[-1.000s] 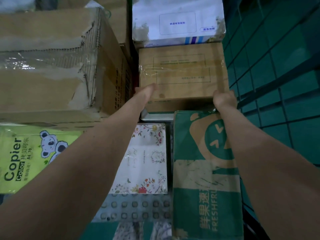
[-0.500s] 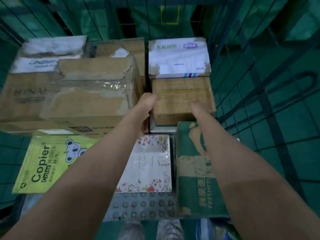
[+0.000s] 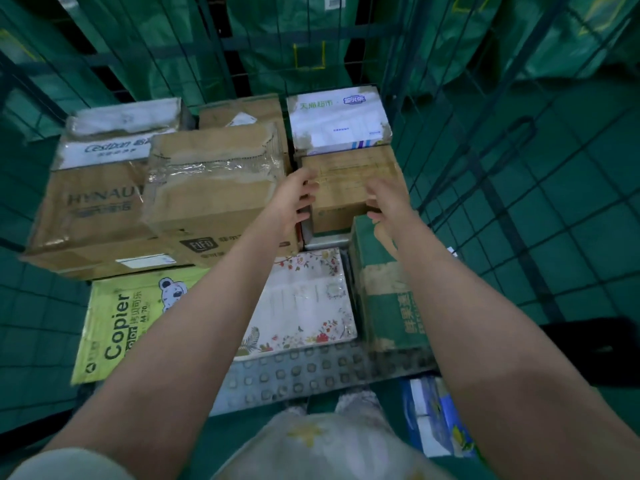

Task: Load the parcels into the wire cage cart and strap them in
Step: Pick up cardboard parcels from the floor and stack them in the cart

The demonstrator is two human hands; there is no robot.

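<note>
blocked: taped carton (image 3: 211, 188) left, cage wall (image 3: 476, 169) right | free: above, over floral box (image 3: 304, 299)

Small brown taped parcel (image 3: 349, 183), lying flat, near right wall of wire cage cart (image 3: 263, 41)

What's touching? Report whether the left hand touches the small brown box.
Cannot tell: in the head view the left hand overlaps the left edge of the small brown box, hiding any gap.
</note>
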